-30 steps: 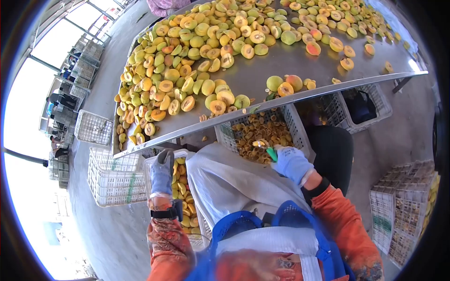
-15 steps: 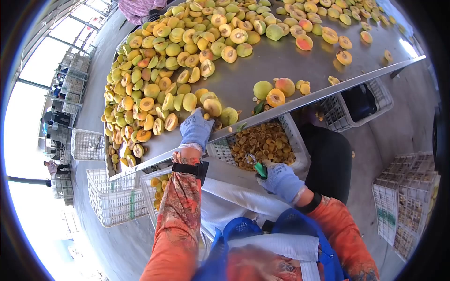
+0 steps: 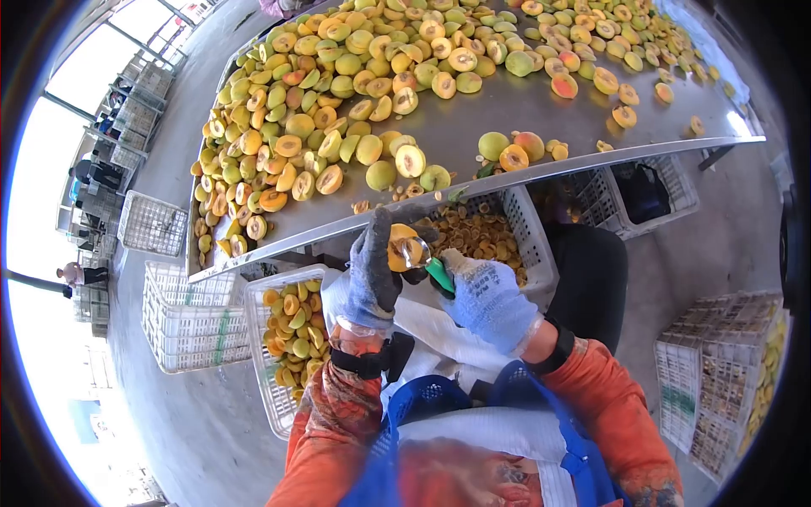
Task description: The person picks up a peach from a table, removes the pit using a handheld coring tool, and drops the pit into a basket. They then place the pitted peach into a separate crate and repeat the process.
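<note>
My left hand (image 3: 369, 283), in a blue-grey work glove, is closed around a yellow peach half (image 3: 395, 253) in front of the table edge. My right hand (image 3: 494, 302), gloved too, grips a pitting spoon (image 3: 439, 275) with a green handle and a metal loop. The loop is at the cut face of the peach half. Beneath my hands stands a white crate (image 3: 534, 232) holding brown-yellow pits or scraps. To the left, another white crate (image 3: 269, 384) contains peach halves. A large pile of peach halves (image 3: 325, 93) covers much of the metal table (image 3: 460, 118).
White crates (image 3: 182, 329) stand on the floor at left, and stacked crates (image 3: 705, 380) are at right. Under the table, a crate (image 3: 655, 221) has something black in it. The table's metal rim (image 3: 591, 162) runs across in front of me. Other people (image 3: 83, 275) are far left.
My left hand has come back from the table with a peach half in it. My right hand has raised the pitting spoon to that half. The view has shifted slightly.
</note>
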`<state>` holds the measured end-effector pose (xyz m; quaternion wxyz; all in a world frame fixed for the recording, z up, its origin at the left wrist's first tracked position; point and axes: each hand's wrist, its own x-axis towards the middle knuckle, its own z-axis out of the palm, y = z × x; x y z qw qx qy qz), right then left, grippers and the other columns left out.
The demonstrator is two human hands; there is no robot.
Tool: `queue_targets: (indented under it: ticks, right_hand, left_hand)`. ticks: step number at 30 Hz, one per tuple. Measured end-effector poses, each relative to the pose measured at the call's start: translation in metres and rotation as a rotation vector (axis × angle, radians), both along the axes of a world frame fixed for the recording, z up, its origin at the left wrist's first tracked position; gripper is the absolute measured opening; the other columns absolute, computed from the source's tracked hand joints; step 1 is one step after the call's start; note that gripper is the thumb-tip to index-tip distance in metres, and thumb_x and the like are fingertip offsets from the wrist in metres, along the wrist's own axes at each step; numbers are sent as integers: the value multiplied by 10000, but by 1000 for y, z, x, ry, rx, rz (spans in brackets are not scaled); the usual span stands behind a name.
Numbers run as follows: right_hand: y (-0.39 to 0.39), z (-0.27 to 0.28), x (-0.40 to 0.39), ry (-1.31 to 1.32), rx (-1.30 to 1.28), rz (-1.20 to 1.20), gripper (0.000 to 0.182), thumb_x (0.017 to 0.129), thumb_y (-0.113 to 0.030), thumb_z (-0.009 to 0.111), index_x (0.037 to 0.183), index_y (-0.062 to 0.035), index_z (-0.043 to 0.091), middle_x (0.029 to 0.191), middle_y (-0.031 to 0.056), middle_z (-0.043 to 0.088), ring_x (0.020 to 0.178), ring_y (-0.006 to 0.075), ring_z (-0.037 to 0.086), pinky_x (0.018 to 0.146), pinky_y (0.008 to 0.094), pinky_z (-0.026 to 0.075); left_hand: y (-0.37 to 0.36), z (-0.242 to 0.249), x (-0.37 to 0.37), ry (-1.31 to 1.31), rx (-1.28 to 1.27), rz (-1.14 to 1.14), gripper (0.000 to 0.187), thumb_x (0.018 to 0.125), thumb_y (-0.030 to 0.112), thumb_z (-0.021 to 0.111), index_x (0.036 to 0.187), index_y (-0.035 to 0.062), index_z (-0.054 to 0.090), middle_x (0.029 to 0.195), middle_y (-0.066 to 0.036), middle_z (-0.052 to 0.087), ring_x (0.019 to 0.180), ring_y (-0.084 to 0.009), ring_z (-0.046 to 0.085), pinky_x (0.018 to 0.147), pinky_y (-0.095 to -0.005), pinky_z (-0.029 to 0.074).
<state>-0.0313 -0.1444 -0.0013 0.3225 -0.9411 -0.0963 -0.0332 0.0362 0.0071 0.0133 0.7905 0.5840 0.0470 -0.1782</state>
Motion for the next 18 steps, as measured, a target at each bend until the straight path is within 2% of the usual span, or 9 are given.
queue_targets:
  ticks: [3, 5, 7, 8, 10, 13, 14, 16, 18]
  right_hand:
    - [11, 3, -6, 31, -65, -55, 222, 771, -214, 620, 907, -70, 521, 708, 128, 607, 645, 316, 619, 558, 398, 476]
    - [16, 6, -12, 33, -94, -78, 219, 781, -217, 602, 925, -73, 520, 709, 110, 609, 638, 295, 625, 541, 386, 476]
    - [19, 9, -19, 4, -110, -75, 216, 795, -230, 571, 947, -85, 522, 698, 72, 611, 617, 251, 635, 504, 368, 476]
    - [18, 9, -20, -15, -94, -70, 230, 798, -238, 570, 955, -79, 521, 700, 81, 613, 623, 255, 637, 509, 371, 478]
    - [16, 6, -23, -50, -57, -59, 257, 802, -254, 569, 971, -67, 520, 704, 97, 618, 636, 264, 640, 518, 377, 484]
    - [23, 18, -29, 168, 110, -69, 288, 804, -263, 571, 1000, -59, 519, 730, 139, 623, 667, 304, 637, 551, 411, 491]
    - [25, 14, -31, 141, 191, -56, 293, 789, -256, 588, 984, -51, 513, 723, 151, 613, 655, 322, 623, 556, 422, 484]
    - [30, 1, -35, 87, 355, -31, 307, 759, -243, 622, 952, -36, 502, 710, 174, 594, 633, 358, 597, 567, 444, 470]
    - [30, -3, -33, 122, 286, -46, 315, 749, -257, 634, 954, -53, 508, 698, 176, 596, 631, 365, 603, 565, 439, 477]
  left_hand:
    - [-4, 5, -14, -104, 94, 18, 588, 900, 554, 394, 1091, 29, 579, 801, -75, 639, 622, -161, 605, 502, -247, 478]
    - [-10, -3, -23, -384, 230, 169, 449, 940, 400, 413, 1032, 0, 595, 839, -79, 640, 696, -142, 620, 595, -248, 508]
    - [-12, -4, -27, -410, 180, 221, 375, 959, 313, 428, 1003, -17, 601, 862, -82, 638, 727, -131, 625, 640, -246, 522]
    - [-13, -1, -26, -296, 64, 196, 365, 958, 302, 433, 1003, -20, 598, 867, -83, 636, 722, -131, 623, 638, -244, 521]
    - [-17, 12, -32, -376, 140, 187, 340, 955, 278, 444, 1012, -23, 592, 887, -83, 633, 729, -125, 617, 644, -241, 515]
    - [-24, 18, -46, -865, 669, 253, 298, 948, 240, 463, 1035, -20, 582, 929, -80, 626, 772, -111, 599, 670, -240, 503]
    - [-17, -3, -41, -975, 809, 295, 285, 946, 228, 470, 1043, -17, 579, 940, -78, 623, 789, -106, 591, 679, -241, 498]
    - [-12, -18, -38, -964, 758, 338, 268, 943, 212, 480, 1054, -13, 575, 958, -74, 618, 820, -102, 578, 698, -243, 490]
    - [-16, -24, -38, -777, 460, 329, 263, 942, 207, 482, 1060, -10, 571, 972, -78, 616, 841, -118, 580, 721, -253, 489]
